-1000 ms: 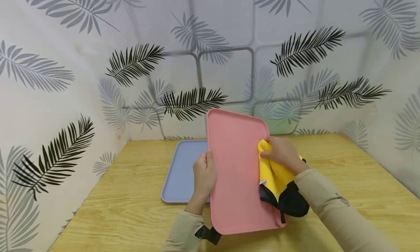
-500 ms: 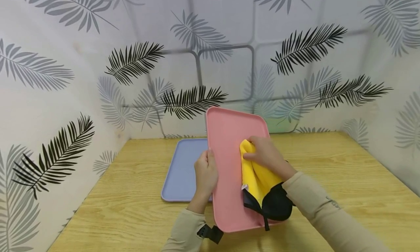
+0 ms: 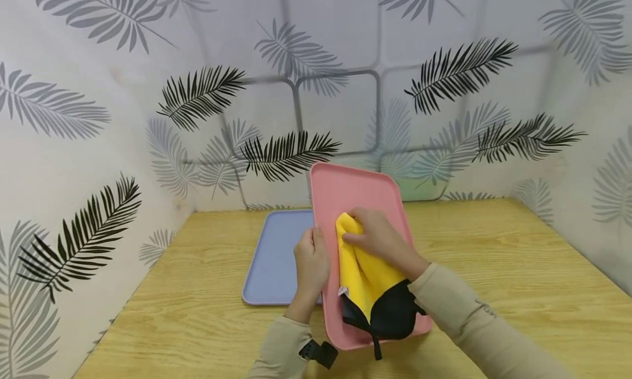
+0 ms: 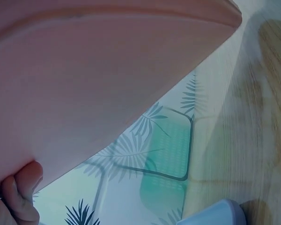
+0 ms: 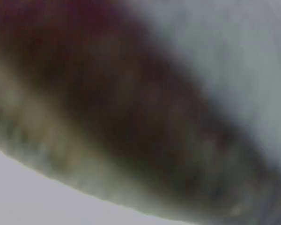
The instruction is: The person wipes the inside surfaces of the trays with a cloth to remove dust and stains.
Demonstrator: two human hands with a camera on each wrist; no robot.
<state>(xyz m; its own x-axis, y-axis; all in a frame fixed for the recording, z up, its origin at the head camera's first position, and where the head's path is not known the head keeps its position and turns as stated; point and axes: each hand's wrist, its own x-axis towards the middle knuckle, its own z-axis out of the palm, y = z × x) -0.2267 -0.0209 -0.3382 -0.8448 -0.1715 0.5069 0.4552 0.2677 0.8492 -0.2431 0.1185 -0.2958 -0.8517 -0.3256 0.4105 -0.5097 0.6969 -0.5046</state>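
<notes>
In the head view my left hand (image 3: 312,261) grips the left edge of a pink rectangular tray (image 3: 353,187), which is tilted up with its inner face toward me. Curled fingers (image 4: 28,180) of that hand lie against the tray's underside (image 4: 75,93) in the left wrist view. My right hand (image 3: 377,236) pinches the upper end of a yellow-and-black cloth (image 3: 359,272), laid against the tray's face. A small white tag (image 3: 343,292) and a black strap (image 3: 377,346) show on the cloth. The right wrist view is dark and blurred.
A blue tray (image 3: 276,258) lies flat on the wooden table (image 3: 187,291), partly behind the pink tray and left hand. A leaf-patterned curtain (image 3: 336,116) rises behind the table and at both sides. A black band (image 3: 318,354) is at the left cuff.
My right hand has moved left across the pink tray's face, carrying the yellow-and-black cloth from the right edge to the middle. The left hand and tray have shifted only slightly.
</notes>
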